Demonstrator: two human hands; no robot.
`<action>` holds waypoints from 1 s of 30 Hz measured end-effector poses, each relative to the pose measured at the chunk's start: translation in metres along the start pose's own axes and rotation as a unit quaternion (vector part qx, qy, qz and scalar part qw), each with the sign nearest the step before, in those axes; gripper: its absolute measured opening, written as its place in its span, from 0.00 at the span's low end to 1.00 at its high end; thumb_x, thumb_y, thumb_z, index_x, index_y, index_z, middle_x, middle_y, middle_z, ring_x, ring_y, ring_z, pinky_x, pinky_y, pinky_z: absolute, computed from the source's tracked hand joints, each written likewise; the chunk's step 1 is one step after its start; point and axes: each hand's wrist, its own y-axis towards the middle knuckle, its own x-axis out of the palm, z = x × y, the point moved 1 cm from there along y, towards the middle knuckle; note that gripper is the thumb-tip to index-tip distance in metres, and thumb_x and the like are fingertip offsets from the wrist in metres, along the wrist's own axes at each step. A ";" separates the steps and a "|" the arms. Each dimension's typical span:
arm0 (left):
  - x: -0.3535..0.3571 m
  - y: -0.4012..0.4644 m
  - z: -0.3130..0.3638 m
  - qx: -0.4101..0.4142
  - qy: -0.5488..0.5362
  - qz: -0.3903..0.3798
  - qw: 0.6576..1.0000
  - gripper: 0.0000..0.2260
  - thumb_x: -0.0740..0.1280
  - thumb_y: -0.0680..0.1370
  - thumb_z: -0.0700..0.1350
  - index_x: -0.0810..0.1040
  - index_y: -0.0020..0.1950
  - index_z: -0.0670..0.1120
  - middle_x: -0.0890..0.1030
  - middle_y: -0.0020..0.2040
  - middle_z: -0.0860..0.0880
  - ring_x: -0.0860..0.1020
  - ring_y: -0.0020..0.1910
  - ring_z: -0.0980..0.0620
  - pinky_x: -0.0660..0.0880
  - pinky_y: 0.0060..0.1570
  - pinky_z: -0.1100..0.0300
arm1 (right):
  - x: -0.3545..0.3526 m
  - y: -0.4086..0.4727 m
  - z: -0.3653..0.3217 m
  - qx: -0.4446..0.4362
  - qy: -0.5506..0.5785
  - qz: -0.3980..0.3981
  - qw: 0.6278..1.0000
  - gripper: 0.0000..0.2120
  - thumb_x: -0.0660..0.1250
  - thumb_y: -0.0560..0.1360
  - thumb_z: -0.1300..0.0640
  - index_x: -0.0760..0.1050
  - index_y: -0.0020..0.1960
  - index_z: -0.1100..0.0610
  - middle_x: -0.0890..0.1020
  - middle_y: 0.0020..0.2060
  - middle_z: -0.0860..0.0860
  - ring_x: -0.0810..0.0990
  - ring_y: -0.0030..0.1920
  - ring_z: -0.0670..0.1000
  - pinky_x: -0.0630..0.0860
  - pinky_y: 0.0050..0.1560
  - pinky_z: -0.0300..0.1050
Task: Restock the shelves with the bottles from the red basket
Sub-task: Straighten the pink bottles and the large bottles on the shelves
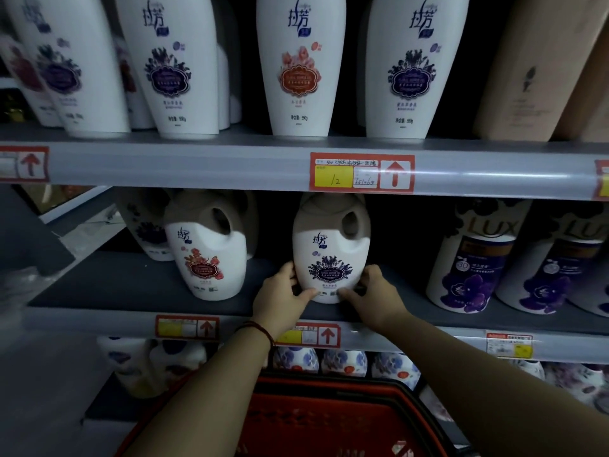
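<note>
Top shelf, left to right: tall white bottles (184,64) standing in a row, each printed with a blue two-character Chinese logo; purple crest, then a red-flowered one (300,65), then purple again. "550g" is reading clearly near their bases. A tan bottle (540,67) is leaning at far right.

The rail beneath is carrying a red price tag (362,173) with a yellow box handwritten "12", a number like "651065", and a red up-arrow.

Middle shelf (131,285): a white red-flower jug (209,258) is standing left. Just right of it the purple-crest jug (331,255), same logo, is sitting upright near the shelf's front edge. The left hand (280,296) is cupping its lower left side, thumb lying across the front near the base. The right hand (372,293) is gripping the lower right side, fingers curled around the jug's flank, thumb on the front. Farther right, "LUX" bottles (474,258) with violet flowers.

Below, the red basket (329,420) is sitting under the forearms.
</note>
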 end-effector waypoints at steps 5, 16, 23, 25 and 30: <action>-0.006 -0.002 0.009 -0.013 0.085 -0.028 0.996 0.24 0.71 0.72 0.54 0.70 0.65 0.48 0.79 0.62 0.49 0.78 0.61 0.49 0.76 0.59 0.48 | 0.003 -0.003 -0.003 -0.005 -0.035 -0.021 0.999 0.16 0.65 0.77 0.52 0.62 0.58 0.59 0.79 0.58 0.59 0.78 0.57 0.60 0.75 0.55 0.52; 0.039 -0.072 0.086 0.267 0.282 0.152 0.909 0.27 0.71 0.71 0.54 0.73 0.65 0.44 0.77 0.59 0.45 0.77 0.56 0.43 0.77 0.51 0.52 | -0.082 -0.074 0.043 -0.207 -0.416 0.125 0.877 0.22 0.74 0.63 0.55 0.78 0.55 0.61 0.79 0.59 0.61 0.79 0.57 0.63 0.78 0.48 0.53; 0.128 -0.051 0.132 0.163 0.270 -0.057 0.947 0.36 0.60 0.75 0.63 0.53 0.77 0.49 0.65 0.74 0.49 0.65 0.71 0.47 0.67 0.66 0.52 | -0.143 -0.065 0.105 -0.060 -0.282 0.123 0.949 0.29 0.64 0.75 0.52 0.60 0.72 0.60 0.69 0.65 0.58 0.67 0.65 0.59 0.68 0.63 0.51; 0.144 -0.042 0.138 0.122 0.254 -0.067 0.957 0.39 0.62 0.74 0.64 0.51 0.77 0.48 0.65 0.74 0.48 0.66 0.71 0.46 0.67 0.64 0.50 | -0.150 -0.056 0.111 -0.060 -0.216 0.097 0.970 0.36 0.64 0.76 0.52 0.51 0.76 0.60 0.69 0.69 0.58 0.68 0.66 0.61 0.68 0.64 0.51; 0.166 -0.021 0.136 0.072 0.195 -0.068 0.976 0.43 0.66 0.70 0.65 0.50 0.78 0.49 0.70 0.72 0.46 0.70 0.68 0.45 0.69 0.62 0.49 | -0.142 -0.044 0.114 -0.058 -0.091 0.061 0.992 0.44 0.65 0.76 0.55 0.35 0.77 0.56 0.66 0.73 0.57 0.73 0.65 0.58 0.73 0.61 0.50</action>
